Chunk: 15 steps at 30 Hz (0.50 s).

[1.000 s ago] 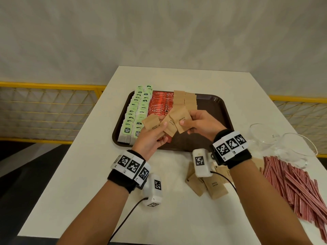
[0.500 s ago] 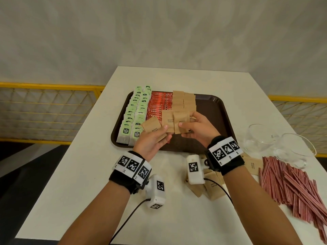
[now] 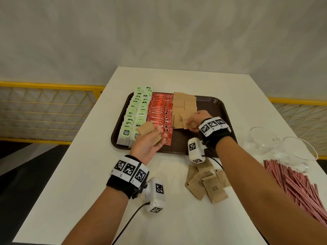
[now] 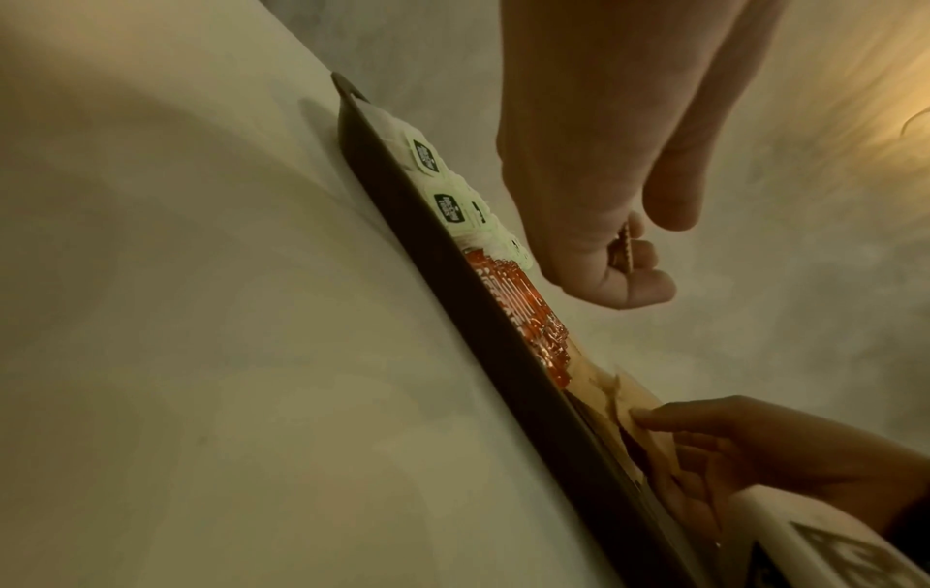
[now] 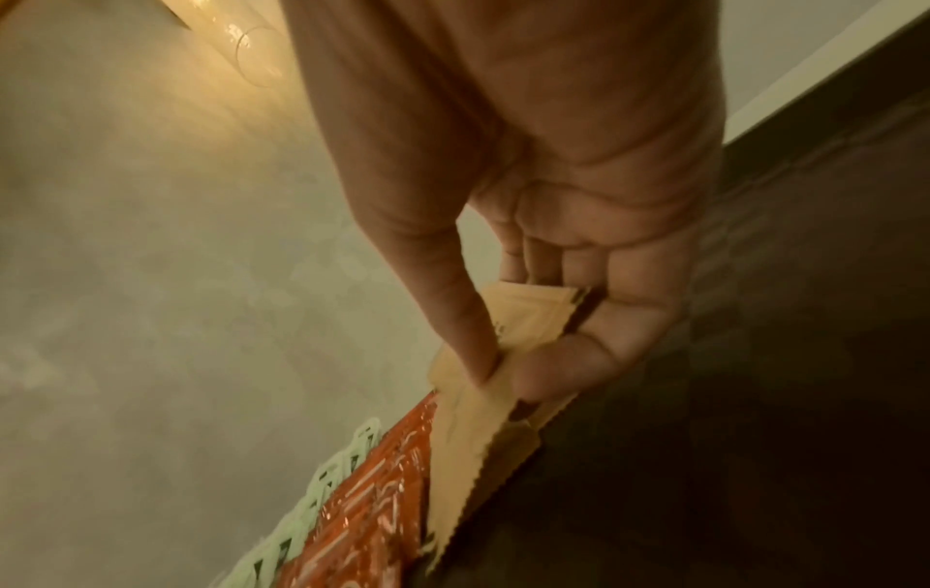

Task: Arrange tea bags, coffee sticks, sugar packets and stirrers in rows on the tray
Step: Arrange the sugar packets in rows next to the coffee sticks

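Loose sugar packets (image 3: 207, 185) lie on the near counter (image 3: 85, 183). Left hand (image 3: 147, 145) grips spare packets (image 3: 149, 132) over the tray (image 3: 208, 103) edge; right hand (image 3: 197, 121) pinches two sugar packets (image 3: 182, 121) at the brown row (image 3: 184, 103), beside coffee sticks (image 3: 160, 112).

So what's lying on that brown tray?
On the tray: green tea bags, red coffee sticks, brown sugar packets. The right hand covers the newest packets' ends.
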Motion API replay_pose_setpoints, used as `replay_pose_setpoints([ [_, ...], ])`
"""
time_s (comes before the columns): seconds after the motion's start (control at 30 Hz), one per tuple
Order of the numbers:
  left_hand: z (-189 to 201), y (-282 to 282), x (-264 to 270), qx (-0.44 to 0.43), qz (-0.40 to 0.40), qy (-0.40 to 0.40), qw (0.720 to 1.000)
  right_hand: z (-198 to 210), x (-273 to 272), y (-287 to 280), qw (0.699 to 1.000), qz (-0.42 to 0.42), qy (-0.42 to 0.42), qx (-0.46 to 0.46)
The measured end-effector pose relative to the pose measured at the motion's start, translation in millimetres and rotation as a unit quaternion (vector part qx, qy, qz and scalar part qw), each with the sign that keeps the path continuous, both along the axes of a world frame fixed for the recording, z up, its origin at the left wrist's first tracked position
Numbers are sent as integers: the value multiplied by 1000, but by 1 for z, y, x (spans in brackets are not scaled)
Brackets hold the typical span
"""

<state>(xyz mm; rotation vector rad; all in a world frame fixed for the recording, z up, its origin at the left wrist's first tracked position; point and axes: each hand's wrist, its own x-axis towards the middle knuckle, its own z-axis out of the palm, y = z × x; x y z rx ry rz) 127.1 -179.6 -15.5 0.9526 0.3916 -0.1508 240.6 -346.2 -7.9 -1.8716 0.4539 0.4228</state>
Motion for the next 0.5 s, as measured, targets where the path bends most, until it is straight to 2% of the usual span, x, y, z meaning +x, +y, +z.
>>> replay_pose_setpoints([
  [0.37,-4,7,2,-13,-5,18,1000,0,2,3,1000,5,18,-22],
  [0.5,-4,9,4,-16,-2,27,1000,2,3,-10,998,-50,17,24],
])
